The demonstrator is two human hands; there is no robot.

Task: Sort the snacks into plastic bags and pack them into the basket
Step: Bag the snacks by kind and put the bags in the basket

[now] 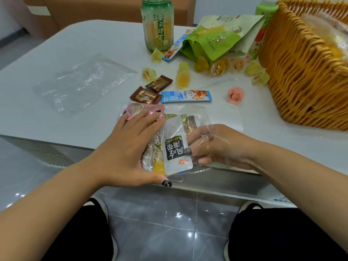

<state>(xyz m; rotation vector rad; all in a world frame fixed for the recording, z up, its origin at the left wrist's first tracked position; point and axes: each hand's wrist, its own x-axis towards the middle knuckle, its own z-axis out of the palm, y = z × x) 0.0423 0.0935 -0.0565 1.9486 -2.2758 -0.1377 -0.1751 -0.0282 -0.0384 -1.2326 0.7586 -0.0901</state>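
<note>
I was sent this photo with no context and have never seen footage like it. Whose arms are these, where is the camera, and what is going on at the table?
There is no machine here. A person wears a camera on the head, looking forward and down, so you see their own two arms. The left hand lies flat, fingers straight, on a clear plastic bag already filled with wrapped snacks. The right hand is partly under the bag's film, with its fingers curled round a white packet.

On the white table lie a spare empty bag, two brown chocolates, a blue coffee stick, many small jelly cups, a green pouch and a tea bottle. A wicker basket stands at the right.
</note>
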